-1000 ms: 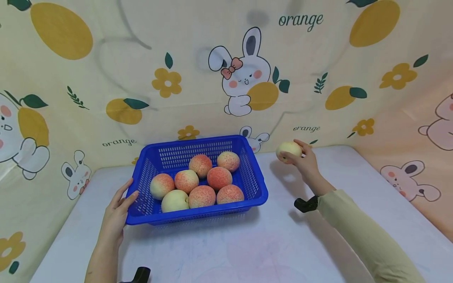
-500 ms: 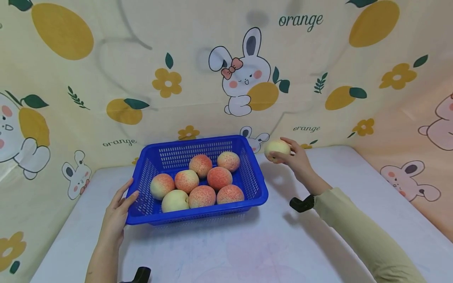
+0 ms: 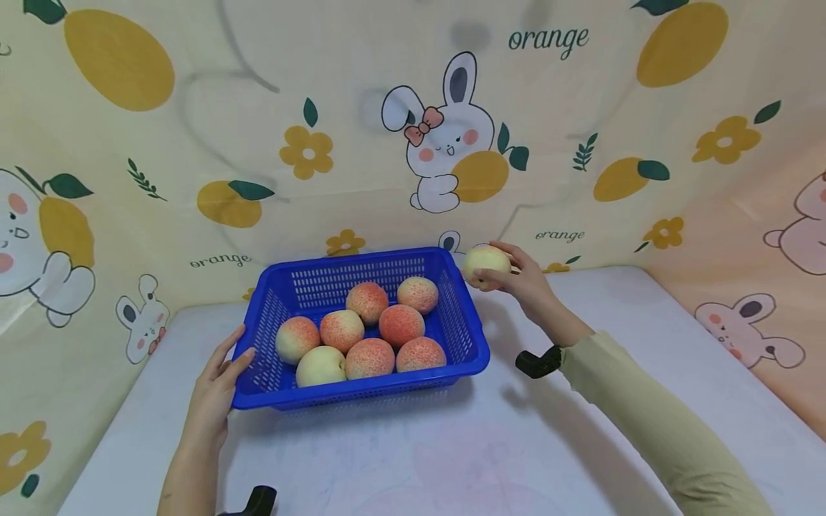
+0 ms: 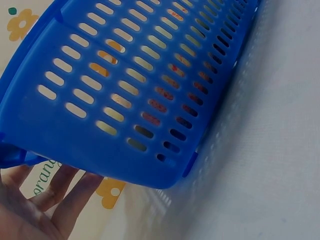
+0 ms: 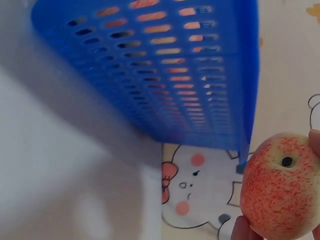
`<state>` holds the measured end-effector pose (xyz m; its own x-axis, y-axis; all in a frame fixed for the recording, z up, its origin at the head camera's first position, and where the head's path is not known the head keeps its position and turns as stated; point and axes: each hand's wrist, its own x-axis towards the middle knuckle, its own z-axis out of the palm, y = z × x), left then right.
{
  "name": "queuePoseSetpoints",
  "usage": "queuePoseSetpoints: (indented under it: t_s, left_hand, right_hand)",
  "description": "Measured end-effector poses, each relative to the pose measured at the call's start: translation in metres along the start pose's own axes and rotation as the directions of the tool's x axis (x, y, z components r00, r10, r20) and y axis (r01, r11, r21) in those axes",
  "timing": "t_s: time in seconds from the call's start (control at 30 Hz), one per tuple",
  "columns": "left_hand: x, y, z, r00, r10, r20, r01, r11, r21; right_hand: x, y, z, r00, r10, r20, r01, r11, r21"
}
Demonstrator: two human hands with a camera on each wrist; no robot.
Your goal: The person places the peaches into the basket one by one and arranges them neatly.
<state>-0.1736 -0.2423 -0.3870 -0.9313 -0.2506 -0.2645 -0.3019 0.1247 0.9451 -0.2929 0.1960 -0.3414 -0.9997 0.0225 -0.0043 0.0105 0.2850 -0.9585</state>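
Observation:
A blue perforated plastic basket (image 3: 474, 358) stands on the table with several peaches inside, most blushed red and one pale yellow peach (image 3: 320, 366) at its front left. My left hand (image 3: 209, 394) grips the basket's left rim; in the left wrist view its fingers (image 4: 77, 200) reach the underside of that rim. By the basket's back right corner, my right hand (image 3: 525, 283) pinches another peach (image 3: 485, 259) between thumb and fingers, at about rim height. Seen from the head, this peach looks pale; the right wrist view shows its red-speckled side and dark stem dimple (image 5: 286, 161).
A white-covered table (image 3: 387, 459) spreads in front of and to the right of the basket. Behind it hangs a cream cloth (image 3: 361, 64) printed with rabbits, oranges and flowers. A black wrist-worn device (image 3: 538, 363) juts out under the right sleeve.
My right hand has carried its peach leftward, from well right of the basket to beside its back right rim. The left hand and the basket have stayed in place.

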Motion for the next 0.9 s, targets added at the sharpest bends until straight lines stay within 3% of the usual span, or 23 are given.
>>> queuePoseSetpoints:
  t_s: [0.53, 0.9]
  left_hand:
    - [0.000, 0.000, 0.000, 1.000, 0.012, -0.006, -0.012, 1.000, 0.004]
    - [0.001, 0.000, 0.000, 1.000, 0.013, -0.011, -0.012, 1.000, 0.016]
  right_hand:
    - [0.007, -0.029, 0.017, 0.994, -0.083, 0.074, 0.085, 0.996, -0.026]
    - [0.011, -0.050, 0.046, 0.986, -0.075, 0.148, 0.070, 0.997, 0.038]
